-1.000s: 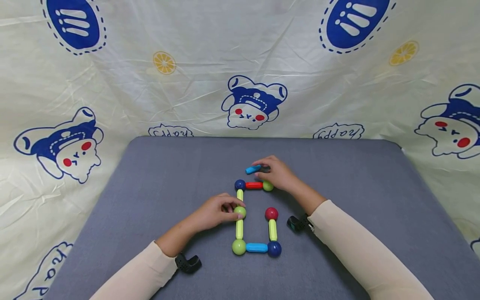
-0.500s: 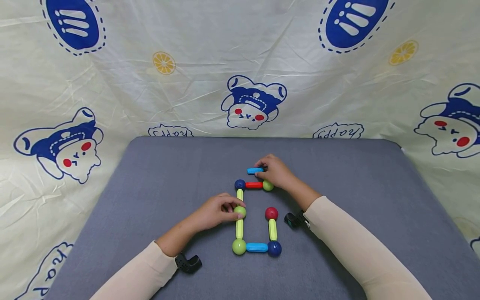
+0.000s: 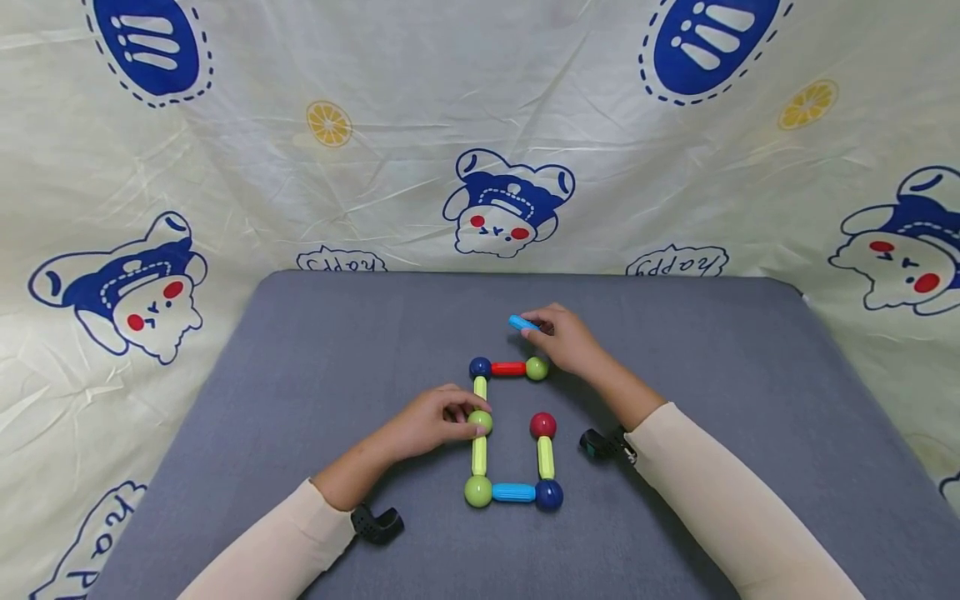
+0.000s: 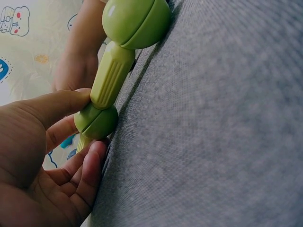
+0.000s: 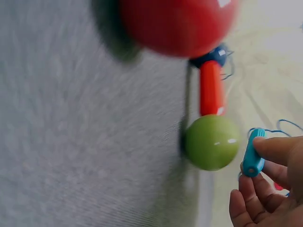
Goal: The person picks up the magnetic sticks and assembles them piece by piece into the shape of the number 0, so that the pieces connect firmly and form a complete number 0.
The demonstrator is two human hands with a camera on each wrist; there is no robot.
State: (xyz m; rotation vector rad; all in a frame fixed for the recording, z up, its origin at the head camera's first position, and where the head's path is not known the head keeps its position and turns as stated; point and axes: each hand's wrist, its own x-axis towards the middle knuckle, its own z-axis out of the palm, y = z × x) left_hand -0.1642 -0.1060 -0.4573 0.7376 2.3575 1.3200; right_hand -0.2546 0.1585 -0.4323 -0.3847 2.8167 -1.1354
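My left hand [image 3: 435,423] holds the light green ball [image 4: 96,121] midway along the left side of a ball-and-stick construction lying on the table. Thumb and fingers sit around that ball, and yellow-green sticks [image 4: 111,75] join it on both sides. In my right hand [image 3: 566,340] a light blue stick [image 5: 254,152] is pinched between thumb and fingers, above and beyond the far row. That row has a dark blue ball [image 3: 480,367], a red stick [image 3: 508,368] and a green ball [image 3: 536,368]. The blue stick touches no ball.
Nearer to me, a green ball [image 3: 477,491], a blue stick [image 3: 513,492] and a dark blue ball [image 3: 549,495] form the near row. A yellow-green stick [image 3: 546,458] leads from there to a red ball [image 3: 543,425]. A gap separates the red ball from the far green ball.
My right hand has shifted slightly away and to the right, and the blue stick has turned from level to slanted in its fingers. The left hand has stayed on its ball.
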